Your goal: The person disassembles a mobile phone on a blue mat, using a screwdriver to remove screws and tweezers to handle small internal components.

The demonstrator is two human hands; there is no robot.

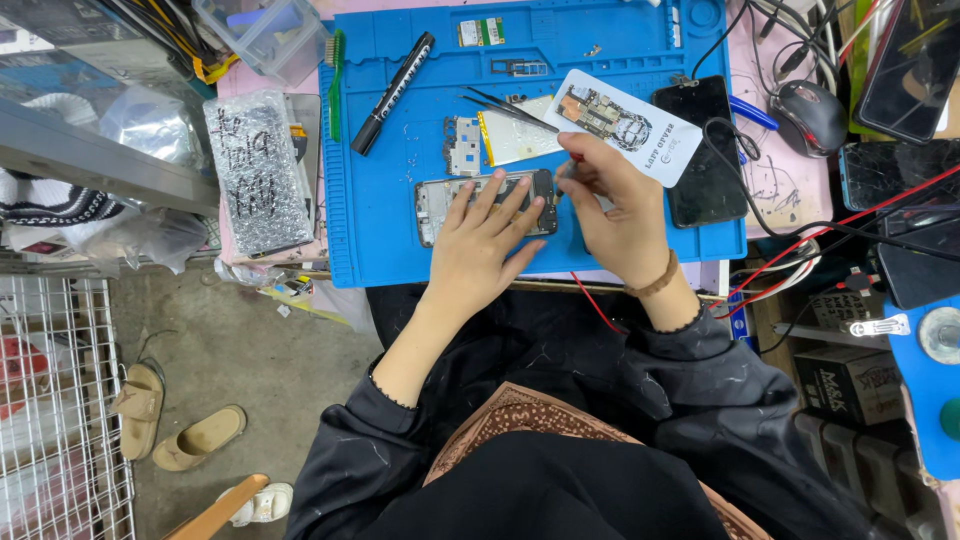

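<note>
An opened phone body (440,200) lies on the blue work mat (385,240) near its front edge. My left hand (480,245) rests flat on the phone's right part, fingers spread, pinning it down. My right hand (615,205) is closed around a thin tool with a red handle (576,158), its tip at the phone's right end. A white card with a printed picture (620,125) lies just behind my right hand.
On the mat are a black marker (392,92), tweezers (505,105), a small metal plate (462,145), a yellowish film (515,135) and a green circuit board (481,32). A dark phone (705,150), a mouse (810,110) and cables lie to the right.
</note>
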